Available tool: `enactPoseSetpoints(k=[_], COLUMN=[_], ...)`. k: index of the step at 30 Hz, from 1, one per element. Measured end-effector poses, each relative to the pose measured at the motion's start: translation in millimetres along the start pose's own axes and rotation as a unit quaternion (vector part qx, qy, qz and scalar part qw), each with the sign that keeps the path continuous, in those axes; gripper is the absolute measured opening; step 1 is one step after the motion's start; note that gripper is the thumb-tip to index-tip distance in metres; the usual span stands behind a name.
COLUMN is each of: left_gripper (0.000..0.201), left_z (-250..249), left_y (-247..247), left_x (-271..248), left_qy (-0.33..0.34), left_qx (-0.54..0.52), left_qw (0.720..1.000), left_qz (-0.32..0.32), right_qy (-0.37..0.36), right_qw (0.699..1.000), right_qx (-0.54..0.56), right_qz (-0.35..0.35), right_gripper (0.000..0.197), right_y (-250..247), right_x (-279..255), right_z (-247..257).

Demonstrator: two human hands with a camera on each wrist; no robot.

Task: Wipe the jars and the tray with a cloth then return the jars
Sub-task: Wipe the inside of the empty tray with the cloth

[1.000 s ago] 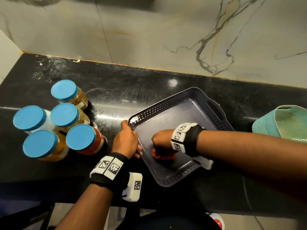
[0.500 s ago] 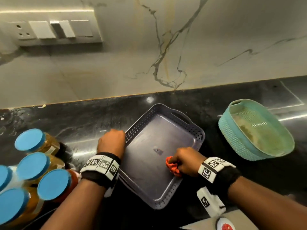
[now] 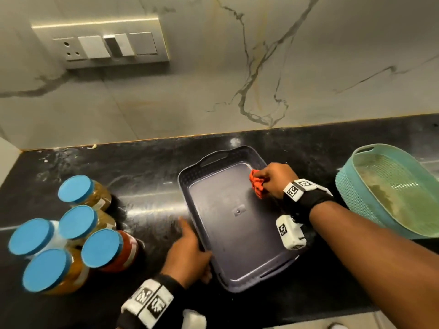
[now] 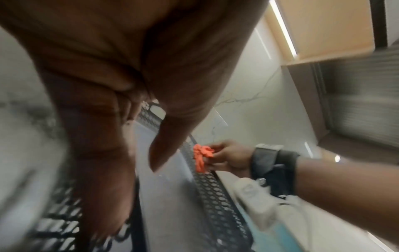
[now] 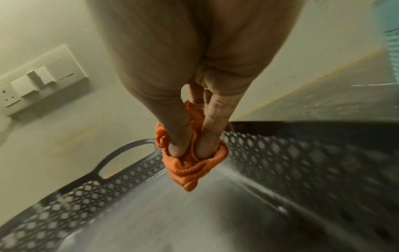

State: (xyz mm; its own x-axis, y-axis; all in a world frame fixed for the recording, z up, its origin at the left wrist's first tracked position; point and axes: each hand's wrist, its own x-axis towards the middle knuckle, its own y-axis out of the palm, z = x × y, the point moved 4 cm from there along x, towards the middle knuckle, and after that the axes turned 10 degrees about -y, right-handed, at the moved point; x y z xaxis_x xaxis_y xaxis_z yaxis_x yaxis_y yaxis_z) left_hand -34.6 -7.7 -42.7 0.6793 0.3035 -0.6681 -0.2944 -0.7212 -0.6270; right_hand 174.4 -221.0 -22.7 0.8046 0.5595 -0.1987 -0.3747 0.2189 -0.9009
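Observation:
A grey perforated tray lies on the black counter. My right hand pinches a bunched orange cloth against the tray's far right corner; in the right wrist view thumb and fingers dig into the cloth just above the tray floor. My left hand holds the tray's near left wall, thumb inside and fingers outside, as the left wrist view shows. Several blue-lidded jars stand clustered on the counter, left of the tray.
A teal mesh basket sits to the right of the tray, close to my right forearm. A marble wall with a switch plate rises behind the counter. Bare counter lies between the jars and the tray.
My right hand has carried the cloth from the tray's near part to its far right corner. The tray has turned, and my left hand now holds nearer its front left side.

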Motion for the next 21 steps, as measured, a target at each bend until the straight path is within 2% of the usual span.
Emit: enactPoseSetpoints(k=[1,3,5,7,9,10,12,15,18,21], left_gripper=[0.084,0.037,0.042,0.042,0.036,0.035,0.032,0.026,0.038,0.062], left_z=[0,-9,-28,-59,-85,-96,-103,-88,-65,-49], left_y=[8,1,-26,-66,-97,-105,-107,-99,-86,-67], left_x=[-7,-18,-5,21,55,70,97,110,95,77], left_qy=[0.009,0.024,0.035,0.063,0.096,0.101,0.090,0.088,0.098,0.077], left_qx=[0.018,0.159,0.276,0.284,0.262,0.265,0.285,0.312,0.259,0.165], left_qw=[0.999,0.985,0.960,0.946,0.934,0.933,0.940,0.938,0.955,0.983], left_qz=[0.035,0.059,-0.024,-0.144,-0.223,-0.222,-0.166,-0.126,-0.104,-0.032], right_qy=[0.003,0.013,0.018,0.028,0.042,0.051,0.069,0.089,0.104,0.162], right_qw=[1.000,0.999,0.998,0.996,0.994,0.993,0.990,0.990,0.988,0.958], right_qx=[0.009,0.014,0.028,0.020,-0.008,-0.019,-0.032,0.017,0.110,0.226], right_qz=[0.007,0.034,0.057,0.080,0.098,0.106,0.118,0.107,0.016,-0.072], right_gripper=[0.026,0.026,0.024,0.021,0.024,0.026,0.028,0.023,0.022,0.019], right_y=[4,11,20,27,35,37,45,42,30,36], right_x=[-1,-6,-10,-10,-10,-9,-7,1,18,35], right_z=[1,4,5,3,4,5,5,9,26,40])
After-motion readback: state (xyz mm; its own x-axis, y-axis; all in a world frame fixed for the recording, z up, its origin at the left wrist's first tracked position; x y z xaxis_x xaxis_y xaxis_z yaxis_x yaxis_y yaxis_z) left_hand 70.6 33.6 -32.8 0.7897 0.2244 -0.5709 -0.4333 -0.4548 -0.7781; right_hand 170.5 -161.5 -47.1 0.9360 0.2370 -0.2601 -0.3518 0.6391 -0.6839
